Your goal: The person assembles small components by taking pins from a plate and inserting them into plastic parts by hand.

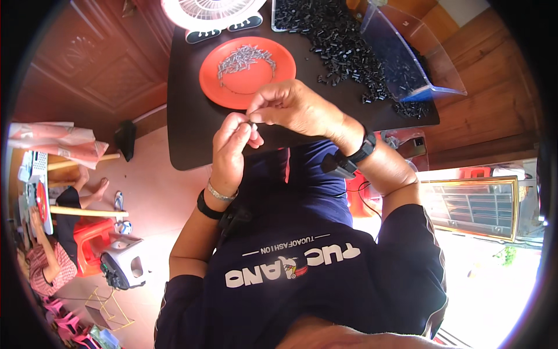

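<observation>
My left hand (pixel 231 142) and my right hand (pixel 299 110) meet in front of my body, over the near edge of the dark table (pixel 192 131). The fingertips of both are pinched together around something tiny, mostly hidden by the fingers; only a dark speck shows between them. Just beyond my hands rests a round red plate (pixel 212 87). A heap of small silvery metal pins (pixel 245 58) lies on it, with a thin curved line of bits lower down. To the right, a large pile of short black cylindrical pieces (pixel 337 49) spreads over the tabletop.
A clear plastic bin (pixel 407 35) stands tilted among the black pieces at the right. A white fan (pixel 215 13) sits at the far edge. At the left, another person (pixel 52 262) sits at a separate table near a red stool (pixel 93 241).
</observation>
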Motion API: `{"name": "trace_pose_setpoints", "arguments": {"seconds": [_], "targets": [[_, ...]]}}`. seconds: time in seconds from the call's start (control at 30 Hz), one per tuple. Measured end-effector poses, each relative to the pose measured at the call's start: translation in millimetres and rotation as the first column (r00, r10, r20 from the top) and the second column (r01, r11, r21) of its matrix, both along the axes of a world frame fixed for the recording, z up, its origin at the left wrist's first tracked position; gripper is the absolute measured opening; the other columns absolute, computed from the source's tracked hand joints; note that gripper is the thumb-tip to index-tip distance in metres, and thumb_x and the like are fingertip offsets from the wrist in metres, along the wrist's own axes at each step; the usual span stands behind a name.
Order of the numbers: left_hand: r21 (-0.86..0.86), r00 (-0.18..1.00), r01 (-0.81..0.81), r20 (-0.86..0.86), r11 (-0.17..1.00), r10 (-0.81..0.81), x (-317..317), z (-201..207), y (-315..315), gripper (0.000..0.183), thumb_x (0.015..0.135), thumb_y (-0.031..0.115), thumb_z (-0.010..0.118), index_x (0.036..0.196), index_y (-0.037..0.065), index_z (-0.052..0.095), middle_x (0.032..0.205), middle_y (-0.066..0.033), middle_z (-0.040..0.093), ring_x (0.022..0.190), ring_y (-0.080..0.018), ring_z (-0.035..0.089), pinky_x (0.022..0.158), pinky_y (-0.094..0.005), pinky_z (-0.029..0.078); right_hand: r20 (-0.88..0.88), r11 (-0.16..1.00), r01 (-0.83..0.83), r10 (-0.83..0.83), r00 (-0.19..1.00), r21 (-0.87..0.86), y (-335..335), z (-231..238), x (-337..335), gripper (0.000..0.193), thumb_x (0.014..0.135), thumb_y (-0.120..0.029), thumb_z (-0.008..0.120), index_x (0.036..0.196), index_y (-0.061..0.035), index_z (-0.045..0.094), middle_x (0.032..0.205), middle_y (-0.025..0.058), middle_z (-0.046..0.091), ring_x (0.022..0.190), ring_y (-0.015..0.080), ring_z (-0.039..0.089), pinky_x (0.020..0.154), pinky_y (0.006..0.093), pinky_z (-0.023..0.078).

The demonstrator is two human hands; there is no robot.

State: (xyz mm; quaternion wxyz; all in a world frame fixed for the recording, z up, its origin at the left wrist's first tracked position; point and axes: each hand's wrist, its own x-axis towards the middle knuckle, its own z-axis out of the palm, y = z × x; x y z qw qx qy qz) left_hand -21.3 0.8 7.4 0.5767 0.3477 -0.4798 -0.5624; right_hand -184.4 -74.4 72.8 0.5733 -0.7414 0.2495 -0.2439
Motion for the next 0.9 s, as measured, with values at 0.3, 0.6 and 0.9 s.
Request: {"name": "trace_pose_setpoints", "arguments": {"seconds": [0.3, 0.6, 0.9], "targets": [[0.075, 0.906, 0.062, -0.423, 0.995, -0.024, -5.1, 9.8, -10.9, 0.021, 0.095, 0.021, 0.043, 0.1, 0.001, 0.05, 0.081, -0.0047, 0.053, 0.075, -0.0154, 0.054, 0.071, -0.0283, 0.043, 0.123, 0.871, 0.226, -0.191, 0.974, -0.436, 12.6, -7.1, 7.9, 0.017, 0.078, 0.001, 0.069, 0.095, -0.0041, 0.067, 0.091, 0.0058, 0.062, 0.082, 0.0168, 0.064, 0.072, 0.028, 0.052], [0.028, 0.946, 0.066, -0.32, 0.997, -0.053, 3.8, -13.1, -14.7, 0.017, 0.095, 0.018, 0.039, 0.095, 0.004, 0.049, 0.081, -0.0057, 0.051, 0.073, -0.0183, 0.053, 0.068, -0.0301, 0.041, -0.276, 0.356, -0.021, -0.685, 0.674, -0.934, -120.6, -1.2, -69.9, 0.014, 0.075, -0.017, 0.065, 0.088, -0.0111, 0.07, 0.089, 0.007, 0.064, 0.089, 0.0288, 0.06, 0.078, 0.0376, 0.05], [0.074, 0.966, 0.092, -0.25, 0.993, -0.071, 3.6, -13.1, -14.2, 0.019, 0.096, 0.017, 0.036, 0.096, 0.002, 0.048, 0.081, -0.006, 0.052, 0.073, -0.0177, 0.054, 0.069, -0.0297, 0.042, -0.532, 0.484, -0.229, -0.717, 0.449, -0.845, -170.5, -37.6, -81.5, 0.018, 0.078, -0.013, 0.057, 0.09, -0.0136, 0.07, 0.095, 0.0099, 0.062, 0.095, 0.0316, 0.057, 0.08, 0.04, 0.05]]}}
